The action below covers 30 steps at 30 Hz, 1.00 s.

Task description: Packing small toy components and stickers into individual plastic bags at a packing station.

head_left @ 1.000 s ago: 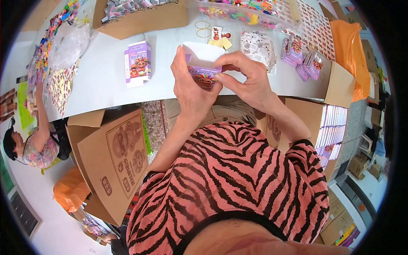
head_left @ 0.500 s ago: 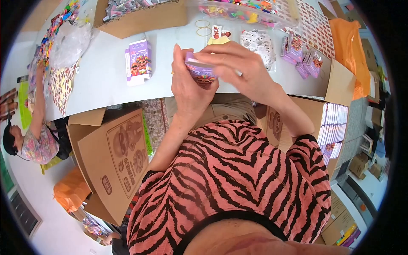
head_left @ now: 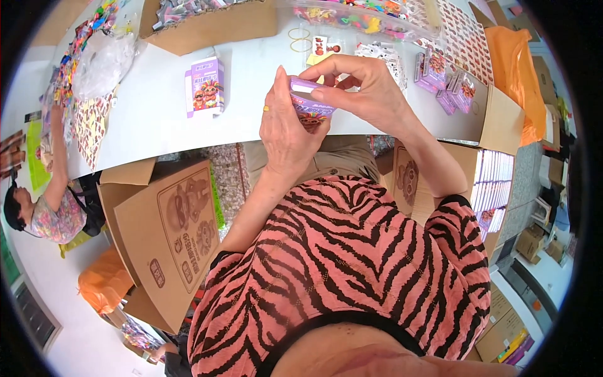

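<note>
Over the table's near edge, my left hand (head_left: 282, 135) is closed round the sides of a small purple carton (head_left: 312, 112) held upright. A ring shows on one of its fingers. My right hand (head_left: 375, 97) pinches the carton's top rim, its thumb on the near edge and its fingers bent over the far side. Part of the white inner side of a flap shows at the top. What is inside the carton cannot be seen. Left of my hands, a flattened-looking purple carton (head_left: 205, 88) lies on the table. Small printed cards (head_left: 320, 45) and yellow paper lie just beyond my hands.
A cardboard box of small silvery packets (head_left: 210, 31) and a clear tub of colourful toys (head_left: 367, 26) stand at the back. Several purple cartons (head_left: 432, 69) lie right. Large open boxes (head_left: 166, 229) flank my lap. At far left, a person (head_left: 53, 207) reaches onto the table.
Both hands have shifted slightly right with the carton. My right fingers, sweeping flat over its top before, are now bent and pinching its rim.
</note>
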### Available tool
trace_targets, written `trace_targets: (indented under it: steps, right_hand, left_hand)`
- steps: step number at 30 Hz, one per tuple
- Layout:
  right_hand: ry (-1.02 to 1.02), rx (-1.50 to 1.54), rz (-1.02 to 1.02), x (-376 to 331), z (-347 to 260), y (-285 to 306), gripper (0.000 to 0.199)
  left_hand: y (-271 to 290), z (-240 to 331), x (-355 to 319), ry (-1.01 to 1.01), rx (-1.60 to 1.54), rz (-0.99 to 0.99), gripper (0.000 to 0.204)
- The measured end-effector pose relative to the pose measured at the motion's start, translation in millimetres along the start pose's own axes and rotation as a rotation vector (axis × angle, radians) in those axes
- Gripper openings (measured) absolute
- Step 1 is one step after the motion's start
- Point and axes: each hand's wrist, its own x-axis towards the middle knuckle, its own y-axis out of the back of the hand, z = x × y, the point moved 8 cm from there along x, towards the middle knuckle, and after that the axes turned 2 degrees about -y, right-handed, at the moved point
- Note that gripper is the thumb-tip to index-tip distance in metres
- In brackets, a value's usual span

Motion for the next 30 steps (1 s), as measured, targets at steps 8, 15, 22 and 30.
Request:
trace_targets:
  steps: [8,15,22,30]
  right_hand:
    - [-0.193,0.067,-0.134,-7.7,50.0,-17.4,0.006]
    - [-0.211,0.227,-0.269,-31.9,83.6,-42.3,0.008]
    - [-0.248,0.195,-0.307,-36.5,49.5,-42.2,0.007]
    - [-0.269,0.401,-0.161,-55.4,45.1,-41.1,0.017]
  left_hand:
    - [-14.7,-9.0,-25.5,0.261,-0.293,-0.235,0.061]
    - [-20.6,-19.0,-74.1,0.532,-0.515,-0.323,0.041]
    - [-0.3,-14.5,-74.2,0.435,-0.632,-0.135,0.045]
    - [13.9,-11.4,-72.4,0.339,-0.685,-0.018,0.042]
